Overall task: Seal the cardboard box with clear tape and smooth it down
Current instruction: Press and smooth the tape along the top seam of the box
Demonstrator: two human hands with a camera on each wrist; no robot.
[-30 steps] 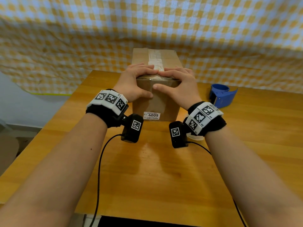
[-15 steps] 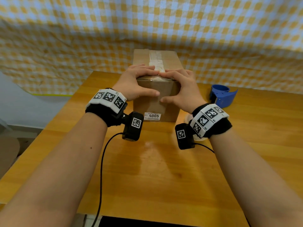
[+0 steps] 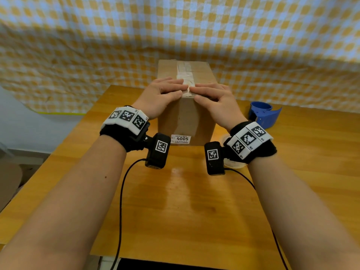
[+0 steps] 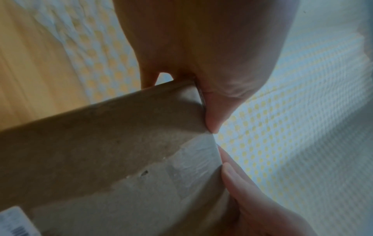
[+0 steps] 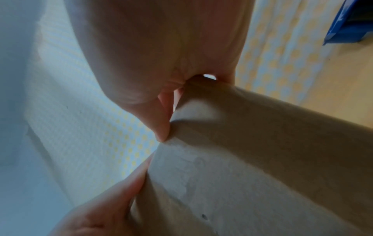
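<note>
Fingers (image 3: 171, 88) press wrinkled clear tape (image 3: 185, 72) on cardboard box (image 3: 187, 115).

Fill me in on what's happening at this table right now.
A person is sealing a cardboard box on a wooden table. A strip of clear tape already runs along the top seam and down over the near edge. The left hand and right hand both press flat on the box's near top edge, fingers meeting over the tape, thumbs on the front face, smoothing it down. A blue tape dispenser sits set aside to the right.
</note>
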